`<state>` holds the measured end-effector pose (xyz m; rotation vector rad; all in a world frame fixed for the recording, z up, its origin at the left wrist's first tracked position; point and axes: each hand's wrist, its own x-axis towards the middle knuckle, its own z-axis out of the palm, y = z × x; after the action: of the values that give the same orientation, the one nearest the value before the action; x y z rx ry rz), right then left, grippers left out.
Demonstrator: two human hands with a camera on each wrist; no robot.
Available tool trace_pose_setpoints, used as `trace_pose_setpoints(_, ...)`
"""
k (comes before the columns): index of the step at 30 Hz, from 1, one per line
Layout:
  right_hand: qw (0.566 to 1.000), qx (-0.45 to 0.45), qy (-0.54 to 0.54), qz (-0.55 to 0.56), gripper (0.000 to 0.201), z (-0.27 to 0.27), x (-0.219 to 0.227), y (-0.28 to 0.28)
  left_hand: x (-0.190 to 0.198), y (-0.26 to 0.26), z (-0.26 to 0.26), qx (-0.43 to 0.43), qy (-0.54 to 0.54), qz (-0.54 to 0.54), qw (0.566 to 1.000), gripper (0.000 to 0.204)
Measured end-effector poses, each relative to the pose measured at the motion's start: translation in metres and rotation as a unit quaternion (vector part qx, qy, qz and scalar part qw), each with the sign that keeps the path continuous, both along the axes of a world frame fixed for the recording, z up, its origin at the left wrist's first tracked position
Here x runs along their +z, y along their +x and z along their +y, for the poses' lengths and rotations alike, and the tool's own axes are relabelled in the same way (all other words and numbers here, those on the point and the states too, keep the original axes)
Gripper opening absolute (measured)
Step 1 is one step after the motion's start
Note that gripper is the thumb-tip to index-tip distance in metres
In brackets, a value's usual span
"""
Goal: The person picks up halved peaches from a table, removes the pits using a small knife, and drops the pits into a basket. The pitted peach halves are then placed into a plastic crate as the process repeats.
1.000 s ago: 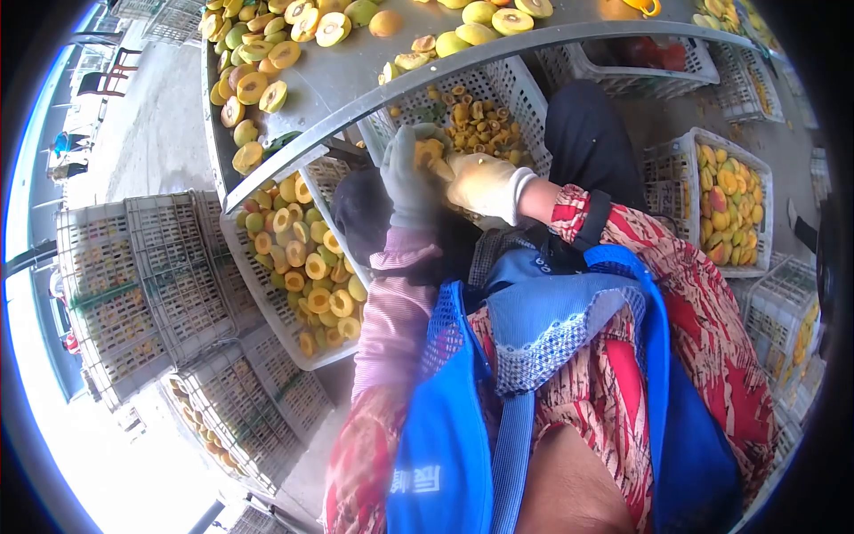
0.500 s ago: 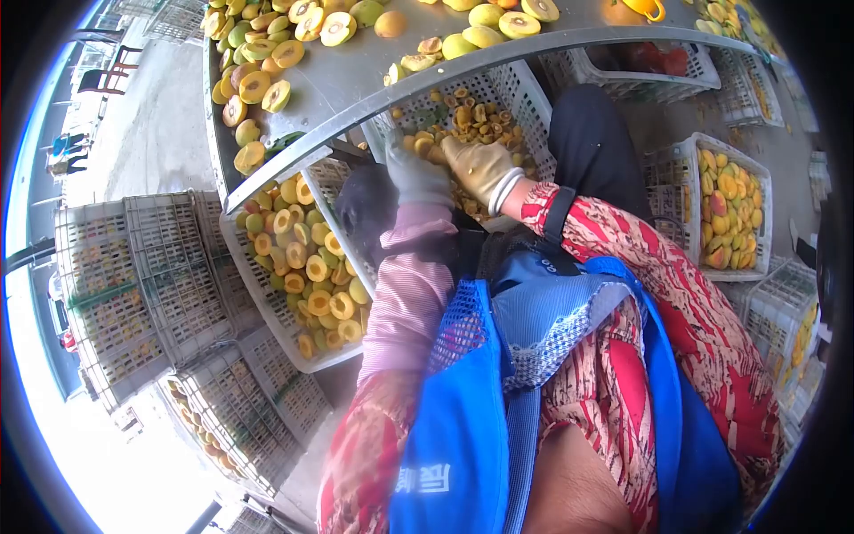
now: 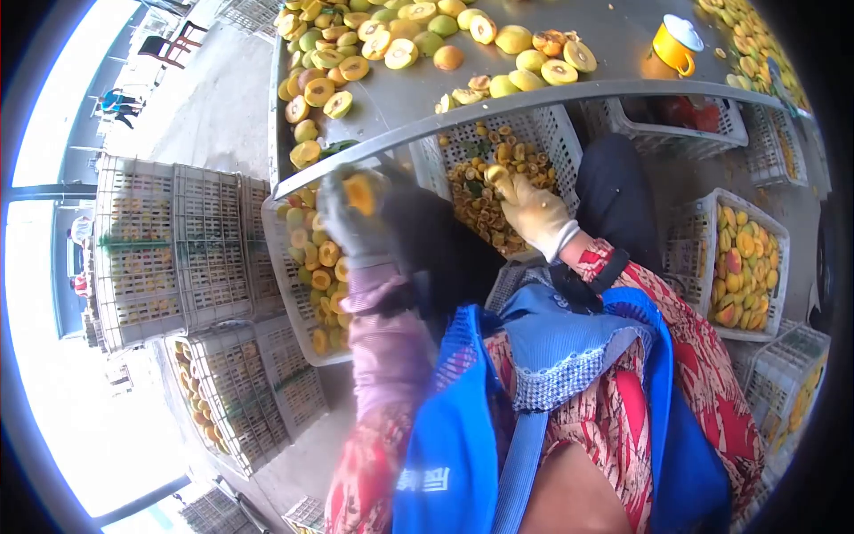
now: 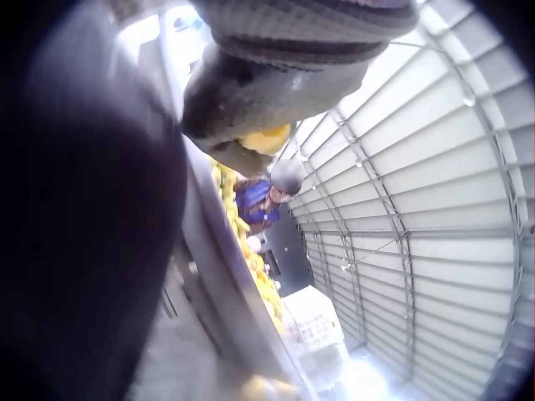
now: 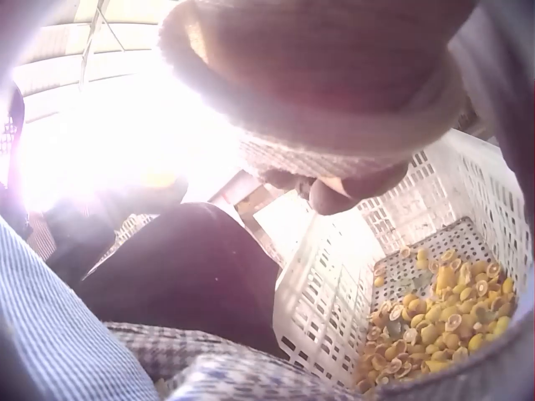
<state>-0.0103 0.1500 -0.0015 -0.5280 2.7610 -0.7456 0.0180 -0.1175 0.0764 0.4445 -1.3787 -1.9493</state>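
Fruit is being handled below the edge of a metal bench (image 3: 391, 107) strewn with halved and whole yellow-green fruit. A fruit half (image 3: 358, 193), its orange cut face turned outward, is gripped in the gloved left hand (image 3: 351, 218), which is raised beside the bench edge above a white crate of halved fruit (image 3: 311, 258). In the left wrist view the same yellow piece (image 4: 266, 139) is seen tucked in the curled glove fingers (image 4: 251, 96). A small yellowish piece (image 3: 495, 173), too small to identify, is pinched at the fingertips of the gloved right hand (image 3: 534, 214), held over a white crate of pits and scraps (image 3: 551, 133). The right wrist view shows this crate (image 5: 334, 292) with its yellow scraps lying below the hand (image 5: 334, 188). A yellow cup (image 3: 673, 44) stands on the bench, and a further crate of fruit (image 3: 694, 258) sits to the right. Stacked crates (image 3: 169, 258) stand at the left.
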Motion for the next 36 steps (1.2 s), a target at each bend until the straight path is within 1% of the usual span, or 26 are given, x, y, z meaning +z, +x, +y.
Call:
trace_pose_setpoints(1,1.0,-0.015,-0.011,0.002,0.034,-0.002,0.023,0.001,0.01,0.012,-0.022,0.093,-0.111,-0.069,0.987,0.027)
trace_pose_setpoints(2,0.999,-0.03,-0.023,0.009,0.033,-0.004,0.036,0.0,0.023,0.02,-0.032,0.16,-0.222,-0.149,0.95,0.041)
trace_pose_setpoints(3,0.995,-0.006,-0.031,0.097,0.027,-0.005,0.035,0.001,0.03,0.031,-0.044,0.331,-0.543,-0.325,0.7,0.044)
trace_pose_setpoints(4,0.991,0.005,-0.042,0.125,0.025,-0.008,0.036,-0.001,0.031,0.033,-0.047,0.323,-0.549,-0.287,0.715,0.042)
trace_pose_setpoints(5,0.987,0.015,-0.052,0.151,0.023,-0.011,0.035,-0.002,0.025,0.027,-0.046,0.211,-0.436,-0.27,0.832,0.041)
trace_pose_setpoints(6,0.982,0.026,-0.062,0.176,0.021,-0.012,0.035,-0.001,0.021,0.022,-0.035,0.09,-0.303,-0.246,0.916,0.041)
trace_pose_setpoints(7,0.979,0.025,-0.05,0.196,0.014,-0.013,0.043,0.0,0.015,0.018,-0.009,0.045,-0.476,-0.204,0.854,0.037)
trace_pose_setpoints(8,0.972,0.035,-0.065,0.224,0.017,-0.011,0.042,-0.001,0.01,0.014,0.028,-0.001,-0.631,-0.154,0.76,0.034)
trace_pose_setpoints(9,0.963,0.044,-0.08,0.253,0.021,-0.01,0.04,-0.003,0.006,0.005,0.055,-0.115,-0.452,-0.182,0.866,0.028)
trace_pose_setpoints(10,0.953,0.053,-0.094,0.282,0.026,-0.009,0.039,-0.004,0.009,-0.002,0.079,-0.197,-0.287,-0.213,0.913,0.026)
trace_pose_setpoints(11,0.96,0.062,-0.079,0.262,0.029,-0.008,0.045,-0.005,0.011,-0.009,0.104,-0.238,-0.11,-0.249,0.933,0.024)
trace_pose_setpoints(12,0.959,0.069,-0.052,0.271,0.02,-0.008,0.044,-0.004,0.015,-0.01,0.117,-0.25,0.033,-0.294,0.922,0.023)
trace_pose_setpoints(15,0.963,0.075,-0.003,0.259,0.009,0.002,0.035,-0.007,-0.014,-0.011,0.119,-0.309,0.063,-0.225,0.922,0.024)
trace_pose_setpoints(19,0.993,0.069,0.012,0.099,0.013,0.005,0.018,-0.012,-0.008,-0.011,0.119,-0.347,0.113,-0.337,0.868,0.035)
trace_pose_setpoints(22,0.987,0.087,0.115,-0.066,0.019,0.013,0.013,-0.028,0.006,-0.014,0.106,-0.222,-0.078,-0.283,0.93,0.039)
trace_pose_setpoints(23,0.986,0.149,0.045,0.051,0.021,0.028,0.019,-0.025,0.006,-0.024,0.085,-0.205,-0.237,-0.215,0.925,0.038)
trace_pose_setpoints(24,0.999,0.042,-0.006,0.0,0.026,0.031,0.047,-0.028,0.008,-0.033,0.054,-0.21,-0.367,-0.206,0.883,0.035)
trace_pose_setpoints(25,0.997,0.025,-0.025,0.067,0.026,0.037,0.068,-0.041,0.03,-0.048,0.048,-0.15,-0.375,-0.208,0.891,0.032)
trace_pose_setpoints(26,0.99,0.015,-0.042,0.136,0.027,0.04,0.087,-0.054,0.049,-0.059,0.039,-0.112,-0.231,-0.249,0.934,0.03)
trace_pose_setpoints(27,0.981,-0.008,-0.034,0.192,0.027,0.052,0.105,-0.076,0.03,-0.078,-0.005,-0.117,-0.334,-0.246,0.902,0.033)
trace_pose_setpoints(28,0.968,-0.024,-0.032,0.249,0.026,0.06,0.118,-0.103,0.027,-0.093,-0.034,-0.112,-0.441,-0.277,0.846,0.038)
trace_pose_setpoints(30,0.916,-0.023,-0.073,0.393,0.022,0.075,0.126,-0.171,0.031,-0.119,-0.074,-0.11,-0.437,-0.348,0.822,0.044)
trace_pose_setpoints(32,0.972,-0.115,-0.105,0.175,0.022,0.107,0.092,-0.253,0.021,-0.147,-0.117,-0.096,-0.492,-0.371,0.781,0.047)
trace_pose_setpoints(33,0.961,-0.128,-0.232,0.083,0.022,0.105,0.071,-0.267,0.022,-0.153,-0.129,-0.09,-0.492,-0.392,0.773,0.051)
trace_pose_setpoints(35,0.868,-0.149,-0.461,-0.105,0.024,0.098,0.028,-0.299,0.032,-0.17,-0.136,-0.071,-0.528,-0.395,0.749,0.052)
trace_pose_setpoints(36,0.972,0.009,-0.215,0.093,0.025,0.078,0.019,-0.296,0.031,-0.181,-0.139,-0.052,-0.559,-0.379,0.736,0.053)
